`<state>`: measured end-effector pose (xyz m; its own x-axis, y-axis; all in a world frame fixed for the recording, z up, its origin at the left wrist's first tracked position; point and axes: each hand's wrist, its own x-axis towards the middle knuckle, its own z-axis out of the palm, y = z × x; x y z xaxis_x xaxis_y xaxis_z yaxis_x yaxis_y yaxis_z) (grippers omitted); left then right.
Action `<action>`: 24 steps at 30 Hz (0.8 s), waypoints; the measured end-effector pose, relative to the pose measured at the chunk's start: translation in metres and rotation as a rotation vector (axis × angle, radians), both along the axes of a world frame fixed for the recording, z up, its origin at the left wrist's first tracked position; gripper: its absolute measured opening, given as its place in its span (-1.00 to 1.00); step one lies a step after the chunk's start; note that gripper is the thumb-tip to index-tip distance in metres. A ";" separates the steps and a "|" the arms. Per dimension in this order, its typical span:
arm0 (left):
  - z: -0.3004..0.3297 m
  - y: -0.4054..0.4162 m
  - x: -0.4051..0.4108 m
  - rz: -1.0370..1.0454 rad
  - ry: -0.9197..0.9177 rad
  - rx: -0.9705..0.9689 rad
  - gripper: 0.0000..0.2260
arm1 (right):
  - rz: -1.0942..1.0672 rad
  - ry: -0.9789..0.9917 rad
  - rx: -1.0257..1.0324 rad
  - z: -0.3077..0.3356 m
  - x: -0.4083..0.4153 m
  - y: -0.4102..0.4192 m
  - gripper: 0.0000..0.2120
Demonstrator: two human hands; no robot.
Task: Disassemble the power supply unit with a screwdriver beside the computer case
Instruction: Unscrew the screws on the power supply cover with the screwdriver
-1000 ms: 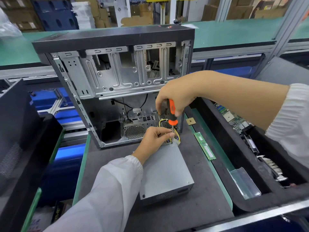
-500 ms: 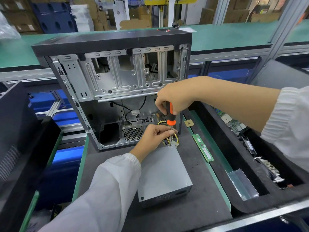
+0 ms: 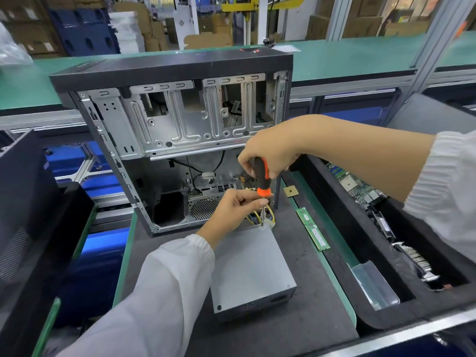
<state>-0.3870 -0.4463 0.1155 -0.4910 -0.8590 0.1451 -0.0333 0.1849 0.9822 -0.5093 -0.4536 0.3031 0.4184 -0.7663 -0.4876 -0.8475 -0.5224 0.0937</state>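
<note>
— Right grip (image 3: 268, 155): wrapped round screwdriver (image 3: 262, 176). Left grip (image 3: 233, 207): pinching its shaft.
— Power supply (image 3: 247, 269): directly beneath, on desk (image 3: 296, 328), before computer case (image 3: 180, 130). Advice: keep tip upright, seated, pressing down.

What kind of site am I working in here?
Probably a computer teardown or recycling line in a warehouse. A gutted computer case stands on the bench, a foam-lined tray holds pulled circuit boards, and cardboard boxes are stacked behind.

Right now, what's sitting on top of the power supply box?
Only the screwdriver tip, at the far corner of the power supply, steadied by the left hand. The screw itself is hidden under the tip.
</note>
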 end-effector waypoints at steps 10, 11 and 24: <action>0.006 -0.002 -0.006 0.049 -0.050 -0.077 -0.84 | -0.193 0.109 -0.082 -0.007 0.004 0.004 -0.43; 0.006 -0.003 -0.007 0.048 -0.061 -0.085 -0.83 | -0.148 0.124 -0.090 -0.008 0.003 0.004 -0.50; 0.015 -0.006 -0.006 0.087 -0.053 -0.087 -0.84 | -0.308 0.035 -0.046 0.004 -0.003 -0.001 -0.30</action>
<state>-0.3934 -0.4521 0.1305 -0.4237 -0.8841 0.1974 -0.1041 0.2640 0.9589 -0.5126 -0.4547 0.3067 0.1471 -0.8759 -0.4595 -0.9611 -0.2364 0.1429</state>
